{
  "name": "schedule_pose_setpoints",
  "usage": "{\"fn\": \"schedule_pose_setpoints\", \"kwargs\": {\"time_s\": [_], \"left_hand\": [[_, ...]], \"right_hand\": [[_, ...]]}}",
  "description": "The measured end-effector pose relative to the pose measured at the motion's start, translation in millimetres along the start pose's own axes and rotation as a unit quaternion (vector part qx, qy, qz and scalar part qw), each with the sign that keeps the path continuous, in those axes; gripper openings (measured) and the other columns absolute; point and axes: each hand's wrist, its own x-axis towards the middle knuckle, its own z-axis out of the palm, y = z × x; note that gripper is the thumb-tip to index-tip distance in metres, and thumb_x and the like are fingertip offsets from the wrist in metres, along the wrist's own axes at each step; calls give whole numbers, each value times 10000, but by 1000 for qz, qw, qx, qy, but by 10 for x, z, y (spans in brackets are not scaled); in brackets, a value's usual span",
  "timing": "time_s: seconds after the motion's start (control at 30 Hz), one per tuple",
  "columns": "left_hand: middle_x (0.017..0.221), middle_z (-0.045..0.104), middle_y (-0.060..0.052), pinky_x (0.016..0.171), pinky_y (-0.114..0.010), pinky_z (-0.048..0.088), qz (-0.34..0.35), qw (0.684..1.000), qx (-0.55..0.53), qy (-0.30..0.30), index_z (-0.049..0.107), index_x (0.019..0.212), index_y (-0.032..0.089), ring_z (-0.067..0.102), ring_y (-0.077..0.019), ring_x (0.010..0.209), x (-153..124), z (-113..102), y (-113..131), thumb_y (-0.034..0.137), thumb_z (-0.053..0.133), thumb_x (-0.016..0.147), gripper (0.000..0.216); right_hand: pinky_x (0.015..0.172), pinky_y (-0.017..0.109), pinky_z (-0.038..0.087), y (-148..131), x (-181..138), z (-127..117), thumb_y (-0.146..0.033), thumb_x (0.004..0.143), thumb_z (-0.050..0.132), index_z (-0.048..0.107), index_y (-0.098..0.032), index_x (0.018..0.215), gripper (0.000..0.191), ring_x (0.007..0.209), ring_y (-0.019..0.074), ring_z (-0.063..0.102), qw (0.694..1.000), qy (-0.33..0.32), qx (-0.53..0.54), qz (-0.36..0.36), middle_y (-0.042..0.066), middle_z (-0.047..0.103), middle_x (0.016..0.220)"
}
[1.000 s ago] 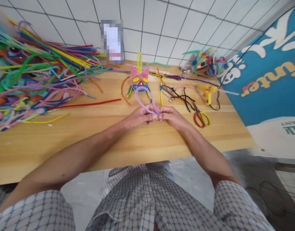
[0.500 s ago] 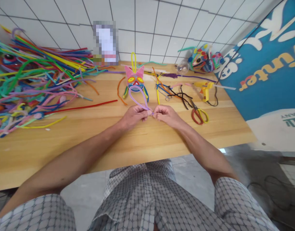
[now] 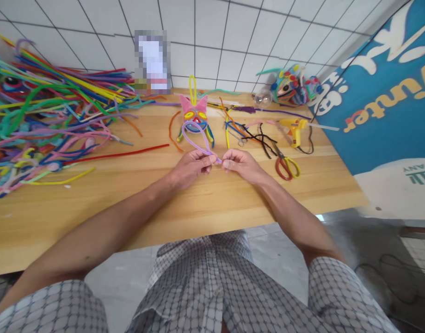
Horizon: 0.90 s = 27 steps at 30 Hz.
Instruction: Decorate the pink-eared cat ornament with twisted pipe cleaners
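Over the middle of the wooden table, my left hand and my right hand pinch the two ends of a lilac pipe cleaner bent into a loop. The fingertips of both hands nearly meet where the ends cross. The loop rises away from me toward a small pink-eared mask figure made of coloured pipe cleaners, which stands just behind it.
A big heap of coloured pipe cleaners covers the table's left side. Right of the hands lie red-and-yellow scissors, a yellow glue gun, loose dark and blue pipe cleaners and a colourful finished figure. A blue banner leans at the right.
The hands kept pinching the lilac loop's ends close together. The loop now leans a little further toward the mask figure. The view shifted slightly.
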Motion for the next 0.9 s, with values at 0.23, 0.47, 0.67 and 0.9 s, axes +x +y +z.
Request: {"fn": "schedule_pose_setpoints", "kwargs": {"time_s": [0.23,0.47,0.67,0.9], "left_hand": [[633,623,15,534,-211,403,8,1000,6,-3,739,802,150,518,-80,552,4,-18,-64,478,947,682,406],[628,646,8,537,-199,413,7,1000,4,11,759,786,145,529,-77,552,-3,-19,-65,465,963,654,401],[663,663,-2,548,-205,424,16,999,15,23,754,795,143,544,-81,563,2,-34,-88,448,949,672,383],[698,674,-1,551,-223,404,28,998,40,31,743,817,144,532,-85,570,15,-41,-87,488,939,664,425]], "right_hand": [[643,257,427,59,16,38,-636,792,834,645,-195,824,481,641,119,545,1000,7,-1,-8,-20,632,723],[642,258,441,103,20,32,-628,790,842,653,-195,820,474,634,117,552,1000,21,2,-13,-16,647,725],[642,257,463,116,25,46,-639,784,846,664,-195,831,482,639,115,562,1000,13,8,-7,-12,657,745],[656,262,488,95,24,55,-661,806,817,661,-196,856,493,651,117,575,1000,8,1,1,1,681,777]]}}
